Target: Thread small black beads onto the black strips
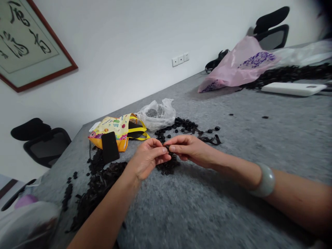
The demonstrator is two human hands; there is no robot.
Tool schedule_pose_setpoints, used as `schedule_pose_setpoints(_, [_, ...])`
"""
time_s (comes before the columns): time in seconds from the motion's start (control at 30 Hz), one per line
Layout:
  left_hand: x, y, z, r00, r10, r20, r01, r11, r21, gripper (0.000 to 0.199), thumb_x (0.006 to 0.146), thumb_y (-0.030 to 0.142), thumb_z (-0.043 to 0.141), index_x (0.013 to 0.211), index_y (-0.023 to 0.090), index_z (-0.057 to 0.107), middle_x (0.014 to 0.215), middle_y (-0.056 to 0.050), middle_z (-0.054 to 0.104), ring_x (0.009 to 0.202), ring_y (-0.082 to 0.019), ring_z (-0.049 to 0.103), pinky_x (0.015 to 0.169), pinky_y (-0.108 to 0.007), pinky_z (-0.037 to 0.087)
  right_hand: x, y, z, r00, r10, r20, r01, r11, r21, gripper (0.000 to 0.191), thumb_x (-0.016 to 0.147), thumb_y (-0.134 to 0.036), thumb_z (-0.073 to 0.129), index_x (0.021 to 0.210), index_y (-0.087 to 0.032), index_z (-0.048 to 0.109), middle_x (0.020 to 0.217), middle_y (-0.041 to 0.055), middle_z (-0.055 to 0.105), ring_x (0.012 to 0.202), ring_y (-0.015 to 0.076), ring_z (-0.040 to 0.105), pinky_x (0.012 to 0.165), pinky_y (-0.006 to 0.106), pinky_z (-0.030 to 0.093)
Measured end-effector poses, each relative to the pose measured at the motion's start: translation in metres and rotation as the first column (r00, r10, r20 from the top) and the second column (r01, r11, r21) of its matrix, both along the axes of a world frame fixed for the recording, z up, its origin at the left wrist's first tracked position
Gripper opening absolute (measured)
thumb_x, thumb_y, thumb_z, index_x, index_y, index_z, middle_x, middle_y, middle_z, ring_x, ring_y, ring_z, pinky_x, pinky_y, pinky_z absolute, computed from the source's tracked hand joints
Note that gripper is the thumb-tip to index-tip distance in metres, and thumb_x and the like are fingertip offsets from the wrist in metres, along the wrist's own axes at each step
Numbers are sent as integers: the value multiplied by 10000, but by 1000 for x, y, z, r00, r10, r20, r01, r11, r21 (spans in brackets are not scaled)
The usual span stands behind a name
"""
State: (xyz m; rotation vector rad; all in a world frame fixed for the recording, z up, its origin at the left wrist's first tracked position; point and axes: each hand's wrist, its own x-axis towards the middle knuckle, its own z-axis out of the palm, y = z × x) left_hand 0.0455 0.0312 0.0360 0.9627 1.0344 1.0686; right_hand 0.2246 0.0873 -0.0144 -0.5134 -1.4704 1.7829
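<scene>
In the middle of the head view, my left hand (pixel 147 157) and my right hand (pixel 193 148) meet fingertip to fingertip. Both are closed in a pinch on one small black piece (pixel 168 148), mostly covered by the fingers, so its exact kind is not clear. A grey-green bangle (pixel 264 180) circles my right wrist. Right below the hands lies a small heap of black curled bits (pixel 168 168). Just beyond them are several black round ring-like pieces (pixel 184 125). A black strip (pixel 215 140) curls on the grey table (pixel 207 207) behind my right hand.
Left of my forearm spreads a pile of black strips (pixel 98 186). Behind it stand a dark phone (pixel 110 147), a yellow patterned bag (pixel 114 126) and a white plastic bag (pixel 159 116). Far right are a pink bag (pixel 238 65) and a white power-bank-like slab (pixel 293 89).
</scene>
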Motion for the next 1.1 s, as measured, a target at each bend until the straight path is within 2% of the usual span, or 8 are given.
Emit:
schedule_pose_setpoints(0.1, [-1, 0, 0, 1000, 10, -30, -8, 998, 60, 314, 625, 146, 856, 758, 158, 572, 679, 18, 691, 588, -111, 702, 650, -220, 568, 4, 1, 3, 997, -45, 58, 33, 981, 192, 317, 795, -420, 806, 1003, -182, 783, 696, -3, 665, 516, 65, 481, 436, 187, 350])
schedule_pose_setpoints(0.17, [-1, 1, -1, 999, 14, -48, -10, 996, 89, 321, 622, 144, 861, 767, 157, 575, 693, 17, 697, 602, -119, 716, 651, -215, 569, 6, 0, 6, 987, -112, 113, 66, 936, 347, 277, 838, -406, 765, 1003, -184, 780, 733, 4, 669, 529, 72, 493, 452, 199, 375])
schedule_pose_setpoints(0.33, [-3, 1, 1, 999, 0, -51, 5, 997, 80, 314, 646, 148, 856, 776, 152, 570, 708, -1, 704, 619, -129, 730, 661, -207, 570, 9, 0, 11, 951, -303, 62, 162, 659, 734, 154, 879, -317, 720, 964, -209, 790, 825, 37, 716, 722, 133, 616, 649, 252, 477])
schedule_pose_setpoints(0.57, [-3, -1, 3, 998, 31, -49, -28, 997, 69, 292, 679, 182, 840, 824, 150, 588, 770, -19, 724, 629, -135, 731, 683, -230, 574, 10, 5, 5, 938, -347, 5, 164, 455, 875, 158, 938, -290, 656, 1022, -216, 767, 872, 55, 722, 804, 162, 654, 718, 278, 518])
schedule_pose_setpoints(0.73, [0, 0, -1, 983, 64, -170, -32, 982, 184, 257, 700, 236, 846, 796, 149, 624, 724, -5, 711, 619, -132, 720, 652, -220, 546, 12, 1, 5, 891, -454, -1, 145, 283, 948, 201, 970, -309, 606, 1041, -192, 753, 929, 92, 700, 789, 170, 664, 685, 279, 530])
schedule_pose_setpoints(0.83, [1, 4, -8, 938, 132, -321, -57, 970, 235, 199, 713, 231, 827, 761, 152, 651, 700, -16, 710, 592, -148, 711, 595, -225, 522, 14, -1, 5, 863, -505, 22, 117, 242, 963, 208, 973, -299, 589, 1049, -193, 752, 936, 100, 697, 799, 183, 667, 683, 288, 531])
schedule_pose_setpoints(0.93, [0, 6, -12, 889, 167, -427, -38, 955, 293, 128, 758, 244, 773, 725, 161, 680, 702, -14, 701, 587, -157, 701, 558, -229, 490, 15, -1, 6, 836, -546, 62, 89, 246, 965, 214, 967, -301, 588, 1055, -196, 753, 946, 102, 692, 783, 182, 656, 673, 289, 522])
schedule_pose_setpoints(1.1, [-1, 5, -10, 901, 188, -392, -39, 933, 359, 103, 765, 208, 729, 689, 168, 673, 642, -8, 698, 625, -136, 681, 638, -224, 481, 12, 0, 5, 845, -531, 55, 111, 275, 955, 214, 957, -309, 597, 1034, -182, 750, 926, 98, 688, 764, 167, 652, 653, 275, 509])
